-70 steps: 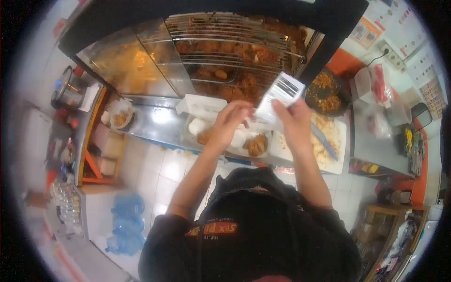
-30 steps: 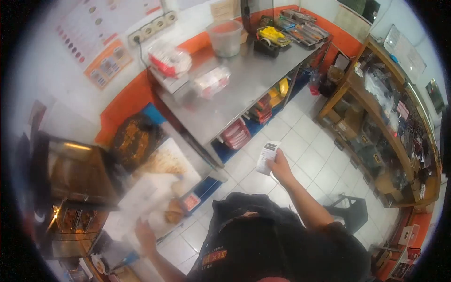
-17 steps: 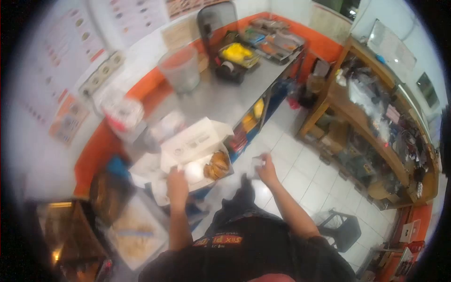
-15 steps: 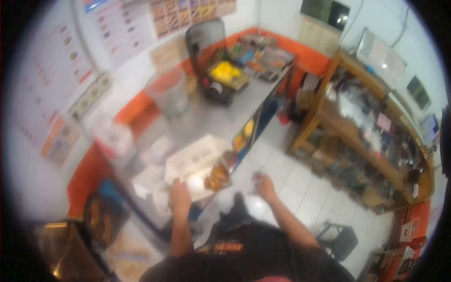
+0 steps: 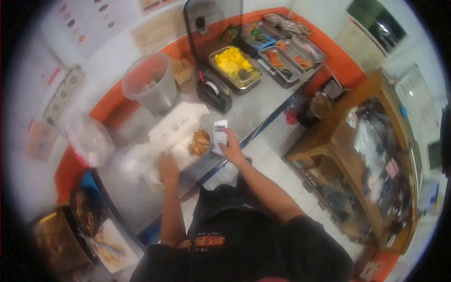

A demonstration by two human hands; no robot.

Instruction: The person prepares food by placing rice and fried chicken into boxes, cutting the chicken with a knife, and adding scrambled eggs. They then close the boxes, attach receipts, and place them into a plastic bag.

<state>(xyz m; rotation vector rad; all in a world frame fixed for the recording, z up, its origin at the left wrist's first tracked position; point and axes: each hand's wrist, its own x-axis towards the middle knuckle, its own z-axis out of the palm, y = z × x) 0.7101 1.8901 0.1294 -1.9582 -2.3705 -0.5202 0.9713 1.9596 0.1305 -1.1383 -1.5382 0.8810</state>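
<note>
Near bucket (image 5: 154, 91) and dispenser (image 5: 215, 97), the right hand (image 5: 230, 144) grips a slip (image 5: 219, 132), left hand (image 5: 169, 169) at box (image 5: 174, 126), hold unclear.

Steel counter (image 5: 253, 109): clear bucket (image 5: 151, 91) near the wall, black tape dispenser (image 5: 214, 95), metal tray (image 5: 250, 84) holding yellow food (image 5: 231, 60).
Wall (image 5: 110, 42): power strip (image 5: 63, 95) above an orange band (image 5: 110, 107).
Wooden cabinet (image 5: 324, 136): plastic bags (image 5: 373, 136) on top.
Cutting board (image 5: 118, 234): scattered bits (image 5: 109, 257), beside a dark pan (image 5: 100, 212).

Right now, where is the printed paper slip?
Near the centre of the head view, the printed paper slip is in the right hand, just right of the brown food in the open white takeaway box.
</note>
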